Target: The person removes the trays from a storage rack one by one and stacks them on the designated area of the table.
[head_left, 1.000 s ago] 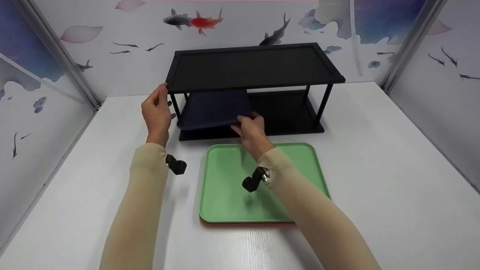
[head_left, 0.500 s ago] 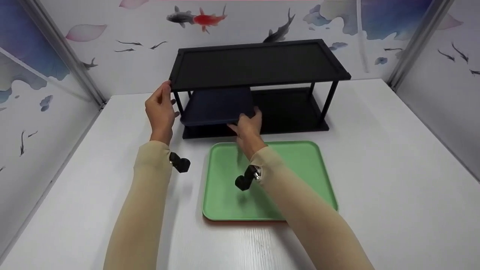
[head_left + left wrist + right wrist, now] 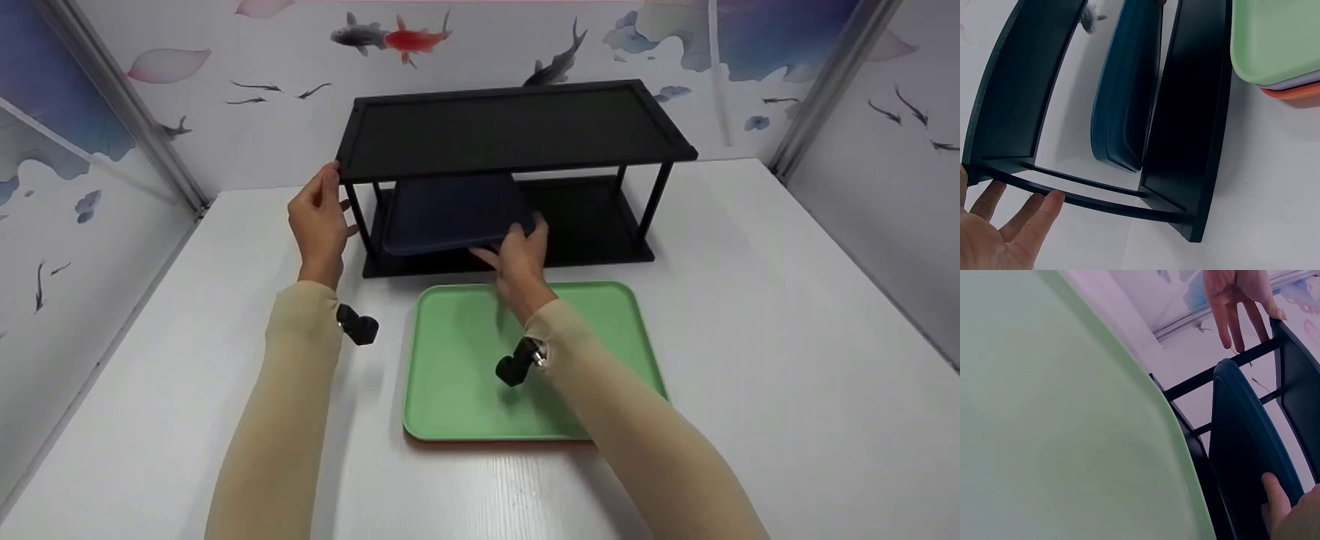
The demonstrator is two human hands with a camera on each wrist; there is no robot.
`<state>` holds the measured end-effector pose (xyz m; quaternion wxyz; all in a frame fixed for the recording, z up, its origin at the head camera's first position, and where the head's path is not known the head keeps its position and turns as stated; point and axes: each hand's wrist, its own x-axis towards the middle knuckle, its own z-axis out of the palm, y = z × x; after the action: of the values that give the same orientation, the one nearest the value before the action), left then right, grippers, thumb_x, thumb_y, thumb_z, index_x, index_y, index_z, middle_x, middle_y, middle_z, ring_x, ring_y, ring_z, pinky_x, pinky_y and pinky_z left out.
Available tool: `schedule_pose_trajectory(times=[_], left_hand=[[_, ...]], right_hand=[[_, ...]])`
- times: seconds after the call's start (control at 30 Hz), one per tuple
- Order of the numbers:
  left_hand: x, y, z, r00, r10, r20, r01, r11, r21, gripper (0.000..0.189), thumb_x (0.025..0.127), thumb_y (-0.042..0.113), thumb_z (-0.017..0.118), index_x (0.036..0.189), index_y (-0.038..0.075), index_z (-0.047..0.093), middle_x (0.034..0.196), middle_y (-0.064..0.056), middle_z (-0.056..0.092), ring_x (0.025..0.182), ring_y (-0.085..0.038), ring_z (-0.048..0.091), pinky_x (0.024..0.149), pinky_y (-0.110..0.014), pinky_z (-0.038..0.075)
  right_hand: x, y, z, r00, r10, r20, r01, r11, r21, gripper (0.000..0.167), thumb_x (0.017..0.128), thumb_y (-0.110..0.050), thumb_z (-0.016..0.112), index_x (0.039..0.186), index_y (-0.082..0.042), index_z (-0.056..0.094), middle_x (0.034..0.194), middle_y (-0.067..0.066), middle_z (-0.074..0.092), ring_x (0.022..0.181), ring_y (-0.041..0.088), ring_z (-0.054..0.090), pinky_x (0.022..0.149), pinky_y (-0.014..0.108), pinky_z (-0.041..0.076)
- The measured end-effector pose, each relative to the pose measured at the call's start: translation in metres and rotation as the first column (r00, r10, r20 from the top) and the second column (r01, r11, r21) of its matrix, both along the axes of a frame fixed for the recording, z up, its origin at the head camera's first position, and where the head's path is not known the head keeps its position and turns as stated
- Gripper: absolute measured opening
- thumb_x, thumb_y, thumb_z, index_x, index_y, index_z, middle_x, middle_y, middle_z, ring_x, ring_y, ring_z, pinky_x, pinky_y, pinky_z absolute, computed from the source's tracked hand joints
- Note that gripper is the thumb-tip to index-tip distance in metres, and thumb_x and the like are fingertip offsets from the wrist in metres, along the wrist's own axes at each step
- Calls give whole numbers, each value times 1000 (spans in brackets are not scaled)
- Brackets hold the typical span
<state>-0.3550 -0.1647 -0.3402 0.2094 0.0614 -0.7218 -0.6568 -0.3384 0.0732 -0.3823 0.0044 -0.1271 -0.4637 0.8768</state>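
Observation:
A dark blue tray (image 3: 457,214) is between the two levels of a black two-tier rack (image 3: 517,131), left of centre and slightly tilted. My right hand (image 3: 523,259) grips its front right corner. In the right wrist view, the thumb lies along the tray's side (image 3: 1230,455), with the other fingers mostly hidden. At the rack's front left corner my left hand (image 3: 319,217) holds the upper shelf's edge between thumb and index finger. The left wrist view shows the other fingers (image 3: 1044,216) stretched out by the post. The tray's far end is hidden under the upper shelf.
A green tray (image 3: 480,367) lies on the white table (image 3: 780,375) in front of the rack. Beneath it show the edges of a lavender tray (image 3: 1297,82) and an orange tray (image 3: 1292,92). Printed wall panels (image 3: 480,45) stand behind and on both sides.
The dark blue tray and my right hand have shifted to the right inside the rack, away from the left post. My left hand stays at the rack's corner.

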Motion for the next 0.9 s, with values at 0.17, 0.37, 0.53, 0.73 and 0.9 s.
schedule_pose_trajectory(times=[0.17, 0.37, 0.53, 0.73, 0.9], left_hand=[[0, 0, -1, 1000, -3, 6, 3, 1000, 16, 45, 108, 42, 47, 145, 21, 61, 154, -3, 51, 127, -34, 61, 94, -51, 58], [-1, -2, -1, 1000, 4, 6, -4, 1000, 21, 45, 108, 42, 47, 145, 21, 60, 152, -4, 53, 126, -35, 62, 94, -52, 58], [-1, -1, 0, 1000, 2, 12, -2, 1000, 22, 44, 108, 41, 47, 145, 21, 61, 153, -2, 52, 126, -34, 62, 91, -47, 60], [-1, 0, 0, 1000, 7, 7, -7, 1000, 1, 44, 108, 41, 46, 145, 21, 60, 152, -3, 53, 125, -34, 63, 90, -47, 60], [-3, 1, 0, 1000, 15, 24, -15, 1000, -7, 45, 108, 42, 45, 145, 22, 60, 153, -3, 52, 126, -33, 62, 93, -50, 59]], right_hand=[[3, 14, -1, 1000, 12, 9, -13, 999, 40, 59, 114, -21, 30, 165, -31, 2, 170, 13, 17, 113, 37, 70, 41, 22, 29], [5, 27, -1, 1000, 19, -14, -18, 998, 60, 58, 114, -22, 30, 165, -30, 4, 171, 13, 14, 114, 38, 68, 43, 22, 36], [9, 36, 0, 999, 31, -42, -28, 997, 66, 57, 114, -23, 30, 165, -30, 6, 169, 13, 18, 124, 38, 63, 52, 23, 48], [12, 49, 3, 997, 44, -57, -42, 998, 38, 56, 114, -22, 30, 165, -30, 9, 171, 10, 11, 145, 39, 42, 90, 41, 61], [17, 63, 5, 997, 59, -42, -57, 996, 62, 54, 114, -24, 30, 165, -32, 11, 173, 3, -1, 149, 41, 34, 97, 45, 58]])
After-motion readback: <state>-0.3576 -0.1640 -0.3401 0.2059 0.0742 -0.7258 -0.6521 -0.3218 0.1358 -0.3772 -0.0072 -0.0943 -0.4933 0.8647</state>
